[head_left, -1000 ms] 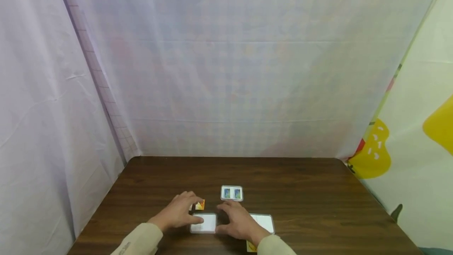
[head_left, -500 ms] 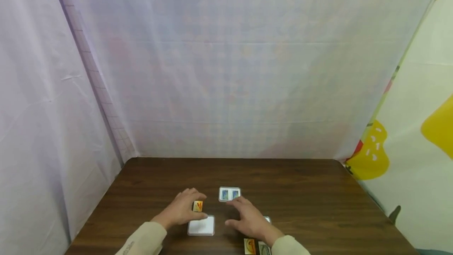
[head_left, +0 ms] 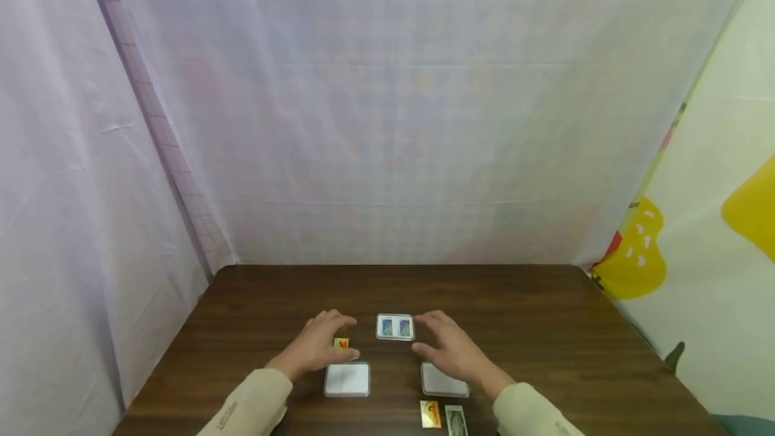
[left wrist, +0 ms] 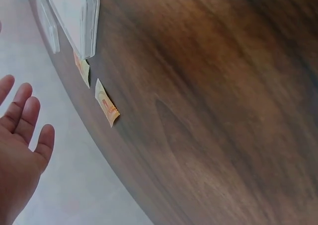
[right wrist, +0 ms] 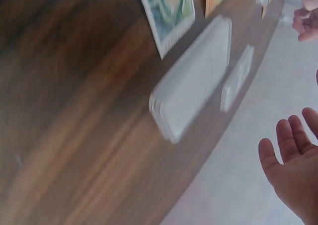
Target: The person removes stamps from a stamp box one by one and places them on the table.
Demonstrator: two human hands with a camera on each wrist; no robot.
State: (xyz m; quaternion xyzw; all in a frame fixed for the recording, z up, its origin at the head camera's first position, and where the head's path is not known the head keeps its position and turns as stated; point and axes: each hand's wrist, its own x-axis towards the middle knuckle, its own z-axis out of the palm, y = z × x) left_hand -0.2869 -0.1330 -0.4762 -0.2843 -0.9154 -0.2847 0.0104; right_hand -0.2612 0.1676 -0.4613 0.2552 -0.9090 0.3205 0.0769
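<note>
My left hand [head_left: 319, 343] hovers with relaxed, spread fingers over a small orange stamp [head_left: 342, 343], partly hiding it. Just below that hand lies a flat clear case with a white insert [head_left: 347, 380]. In the left wrist view, two orange stamps [left wrist: 107, 103] lie close to a clear case [left wrist: 74, 16]. My right hand [head_left: 453, 350], fingers also loose, holds nothing above a second white-filled case [head_left: 445, 382]. Nearer to me are an orange stamp [head_left: 430, 414] and a green one [head_left: 457, 420]. Between the fingertips, farther back, sits a case with two blue-green stamps [head_left: 395, 327].
The dark brown wooden table [head_left: 533, 328] stretches to both sides and behind the cases. A pale hanging cloth [head_left: 393, 153] rises at its back edge. More cloth hangs on the left [head_left: 60, 221] and right [head_left: 702, 221].
My right hand has moved rightward and forward from beside the left case, uncovering the right case and the two stamps below it. My left hand has shifted slightly forward, off the left case.
</note>
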